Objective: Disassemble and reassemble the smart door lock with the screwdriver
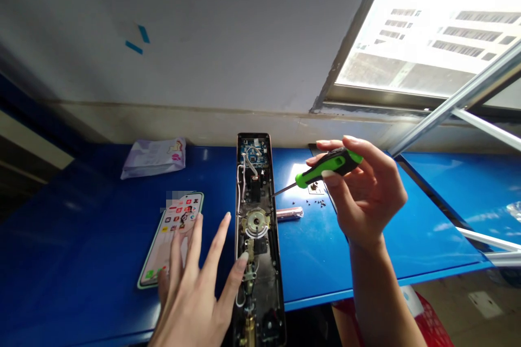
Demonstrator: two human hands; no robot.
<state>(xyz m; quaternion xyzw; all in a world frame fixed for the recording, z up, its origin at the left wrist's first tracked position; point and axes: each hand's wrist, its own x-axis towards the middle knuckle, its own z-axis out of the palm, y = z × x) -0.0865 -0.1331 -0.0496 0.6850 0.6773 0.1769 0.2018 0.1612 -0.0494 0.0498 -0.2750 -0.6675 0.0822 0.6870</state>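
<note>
A long, narrow black device housing lies open on the blue table, pointing away from me and overhanging the near edge. Inside it sit a blue circuit board, white wires and a round metal part. My right hand grips a green and black screwdriver, its tip at the housing's right inner side; whether it meets a screw cannot be seen. My left hand is open, fingers spread, thumb at the housing's left part. Its other fingers hover over or beside a lit smartphone.
Small dark screws lie scattered right of the housing, near a copper-coloured strip. A pale purple packet rests at the back left. A metal frame stands at the right, before a window. The table's front edge is close.
</note>
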